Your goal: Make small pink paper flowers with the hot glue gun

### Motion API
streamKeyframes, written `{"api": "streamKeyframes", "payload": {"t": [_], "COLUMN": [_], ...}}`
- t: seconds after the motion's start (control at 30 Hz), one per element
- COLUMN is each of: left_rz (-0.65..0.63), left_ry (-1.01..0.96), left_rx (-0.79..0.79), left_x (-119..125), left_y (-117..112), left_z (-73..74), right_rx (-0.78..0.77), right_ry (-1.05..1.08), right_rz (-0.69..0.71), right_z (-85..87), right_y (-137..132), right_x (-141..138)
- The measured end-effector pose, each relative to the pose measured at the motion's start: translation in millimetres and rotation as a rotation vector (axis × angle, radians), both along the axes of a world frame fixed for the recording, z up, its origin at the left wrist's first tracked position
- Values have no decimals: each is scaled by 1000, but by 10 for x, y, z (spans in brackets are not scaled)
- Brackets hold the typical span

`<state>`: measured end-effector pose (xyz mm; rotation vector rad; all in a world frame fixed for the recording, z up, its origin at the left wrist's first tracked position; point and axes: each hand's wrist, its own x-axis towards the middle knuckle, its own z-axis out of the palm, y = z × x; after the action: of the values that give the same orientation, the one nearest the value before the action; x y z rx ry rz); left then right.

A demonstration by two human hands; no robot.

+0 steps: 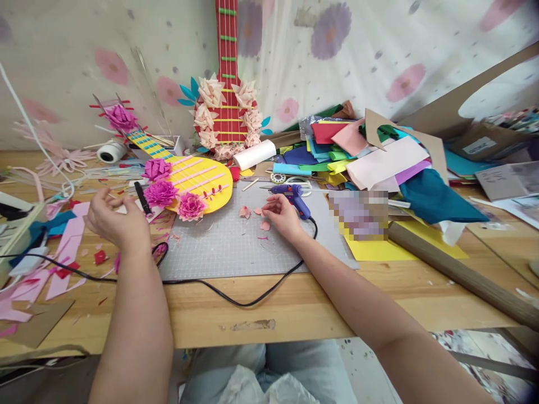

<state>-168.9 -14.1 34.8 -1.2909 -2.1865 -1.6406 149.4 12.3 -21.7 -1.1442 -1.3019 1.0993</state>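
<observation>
My left hand [115,219] is raised over the left side of the table, its fingers loosely bent and apart, with nothing clearly visible in them. Over the grey cutting mat [219,247], my right hand [284,216] has thumb and fingers drawn together at a small pink paper petal [258,211]. Another pink petal [265,225] lies just below those fingertips, and a small cupped pink paper piece [245,212] is to their left. Right behind this hand rests a blue hot glue gun [290,193], its black cord [248,304] looping across the mat's front edge.
A yellow paper instrument [202,182] with magenta flowers lies at the back left; a red one [227,118] stands against the curtain. Coloured paper [328,146] is heaped at the back right. A brown tube [455,269] lies at right, pink strips [67,247] at left.
</observation>
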Motion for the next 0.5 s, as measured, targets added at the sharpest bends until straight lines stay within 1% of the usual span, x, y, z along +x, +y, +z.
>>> {"api": "streamKeyframes", "payload": {"t": [0.03, 0.07, 0.1, 0.17, 0.2, 0.23, 0.33, 0.37, 0.4, 0.43, 0.5], "left_rz": [140, 141, 100, 20, -50, -167, -541, -666, -759, -826, -875], "left_ry": [118, 219, 267, 255, 262, 273, 276, 254, 219, 189, 194], "left_rx": [73, 111, 157, 195, 182, 172, 72, -15, -91, -159, -229], "left_x": [42, 97, 168, 379, 523, 688, 1236, 1400, 1537, 1640, 1740], "left_y": [24, 46, 64, 78, 72, 57, -12, -31, -43, -44, -19], "left_z": [1, 2, 1, -7, -17, -33, -122, -163, -207, -252, -334], "right_rx": [5, 12, 22, 42, 51, 58, 78, 89, 103, 120, 156], "right_ry": [-23, -42, -58, -77, -82, -87, -121, -140, -159, -177, -210], "right_rz": [-16, -33, -47, -62, -65, -65, -62, -61, -62, -62, -66], "right_z": [-2, -4, -7, -15, -19, -23, -25, -20, -13, -4, 15], "right_y": [5, 11, 17, 32, 40, 46, 57, 59, 62, 65, 75], "right_x": [-1, -2, -3, -8, -10, -12, -15, -14, -12, -10, -7]}}
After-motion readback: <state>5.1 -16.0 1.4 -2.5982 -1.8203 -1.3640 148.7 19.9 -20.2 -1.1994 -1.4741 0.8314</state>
